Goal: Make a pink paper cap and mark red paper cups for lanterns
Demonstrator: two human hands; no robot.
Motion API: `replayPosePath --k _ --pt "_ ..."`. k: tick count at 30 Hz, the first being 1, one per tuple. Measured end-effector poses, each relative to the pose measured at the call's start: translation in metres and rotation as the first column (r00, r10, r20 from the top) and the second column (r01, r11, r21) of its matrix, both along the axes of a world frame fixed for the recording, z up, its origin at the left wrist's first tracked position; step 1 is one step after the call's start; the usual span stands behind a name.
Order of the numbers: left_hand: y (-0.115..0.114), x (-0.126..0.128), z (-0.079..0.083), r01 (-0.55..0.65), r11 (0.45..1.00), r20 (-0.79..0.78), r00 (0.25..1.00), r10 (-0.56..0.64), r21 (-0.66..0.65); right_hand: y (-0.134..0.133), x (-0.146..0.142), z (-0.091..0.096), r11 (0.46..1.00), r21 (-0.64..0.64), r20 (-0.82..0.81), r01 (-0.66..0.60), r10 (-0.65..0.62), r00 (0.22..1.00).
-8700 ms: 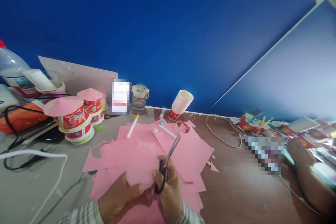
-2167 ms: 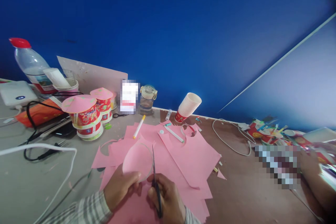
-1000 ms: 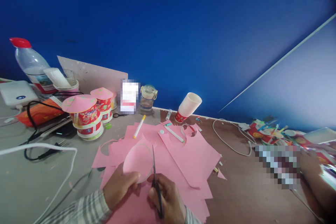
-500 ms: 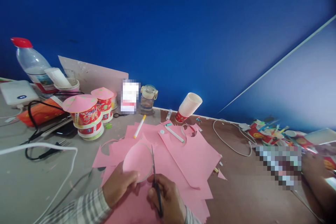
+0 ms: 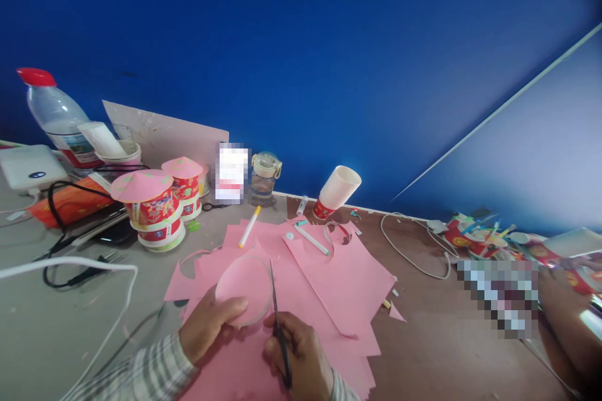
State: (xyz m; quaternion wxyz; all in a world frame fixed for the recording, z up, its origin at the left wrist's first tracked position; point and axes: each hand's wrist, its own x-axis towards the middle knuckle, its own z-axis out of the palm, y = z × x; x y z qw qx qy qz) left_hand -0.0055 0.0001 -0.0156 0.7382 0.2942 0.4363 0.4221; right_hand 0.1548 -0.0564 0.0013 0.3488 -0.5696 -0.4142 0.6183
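Note:
My left hand (image 5: pixel 209 322) is closed on a round pink paper disc (image 5: pixel 247 285), thumb on top and fingers beneath. In my right hand (image 5: pixel 301 351) is a pair of dark-handled scissors (image 5: pixel 282 344), its blades pointing away from me beside the disc's right edge. Whether the blades touch the paper I cannot tell. Pink paper sheets (image 5: pixel 324 288) lie spread under both hands, some with round cut-outs. A yellow-capped marker (image 5: pixel 249 227) and a green-capped marker (image 5: pixel 312 238) rest on the sheets.
Red paper cups with pink cone tops (image 5: pixel 155 213) stand at left, near a power bank (image 5: pixel 31 166) and a bottle (image 5: pixel 59 113). Behind are a lidded jar (image 5: pixel 266 177) and stacked paper cups (image 5: pixel 337 191). Cables cross the table. Another person's hand (image 5: pixel 562 301) is far right.
My left hand and the disc have shifted slightly left, and the disc has turned a little. The scissors have barely moved. At far right, the other person's hand has moved.

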Motion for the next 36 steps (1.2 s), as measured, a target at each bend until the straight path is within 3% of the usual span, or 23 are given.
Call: replayPosePath --k 3,5,12,23,30,36 --pt "0.000 0.002 0.001 -0.130 0.991 0.070 0.989 0.128 0.024 -0.002 0.001 -0.003 1.000 0.010 0.001 -0.001 0.001 1.000" --pt "-0.001 0.003 0.001 -0.151 0.988 0.068 0.987 0.148 0.040 -0.003 0.000 -0.005 1.000 -0.002 0.000 0.007 -0.007 1.000" --pt "0.000 0.003 0.004 -0.043 0.971 -0.158 0.984 0.081 0.236 0.000 -0.001 0.000 1.000 0.019 -0.068 0.014 -0.012 0.998" --pt "0.000 0.003 0.008 0.007 0.962 -0.242 0.968 0.062 0.274 -0.001 0.002 0.002 0.999 0.039 -0.168 -0.032 0.038 0.985" --pt "0.001 0.001 0.001 -0.012 0.966 -0.218 0.973 0.070 0.257 0.000 0.000 0.009 0.999 0.041 -0.072 -0.028 0.031 0.997" --pt "0.001 0.001 0.006 -0.024 0.975 -0.197 0.978 0.069 0.222 -0.001 0.002 -0.002 0.996 0.078 -0.014 -0.041 0.042 0.999"
